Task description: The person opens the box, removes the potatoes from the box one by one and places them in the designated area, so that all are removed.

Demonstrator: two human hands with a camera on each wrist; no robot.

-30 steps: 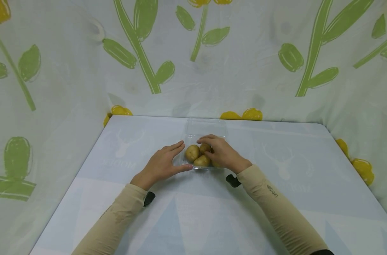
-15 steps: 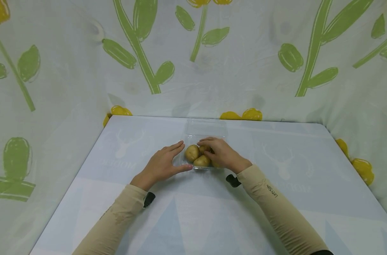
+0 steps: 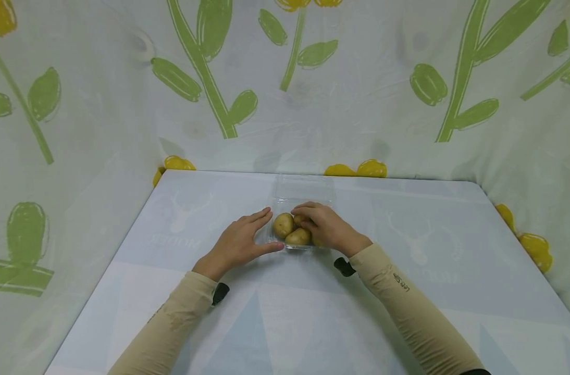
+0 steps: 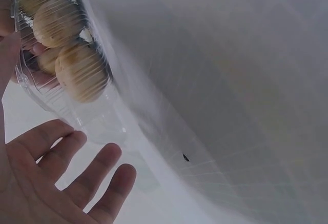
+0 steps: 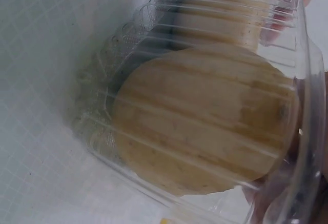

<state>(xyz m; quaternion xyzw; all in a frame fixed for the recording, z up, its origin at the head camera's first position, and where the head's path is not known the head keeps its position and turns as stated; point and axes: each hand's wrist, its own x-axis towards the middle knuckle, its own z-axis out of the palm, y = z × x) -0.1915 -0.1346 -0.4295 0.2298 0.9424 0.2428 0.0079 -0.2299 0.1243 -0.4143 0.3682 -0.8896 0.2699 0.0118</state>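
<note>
The head view shows that the right hand has sunk slightly lower than one second ago, and its fingers now cover more of a small, round, brown potato. Thumb and fingers are bent around this potato and seem to grasp it. It is inside a clear, ridged plastic container; whether it already rests on the bottom, I cannot tell. In my judgement, the work is now in settling it among the others: a yellowish oval potato at the left and a pale smooth potato in front.

The left hand has stayed in its place, released, with spread fingers around the left side and the thumb at the front edge.

About room: the transparent flat lid lies opened backward, near the far edge of the white-blue table, with the flowered white curtain directly behind. Tabletop extends widely to both sides and toward the person, so moving there looks easier than backward.
</note>
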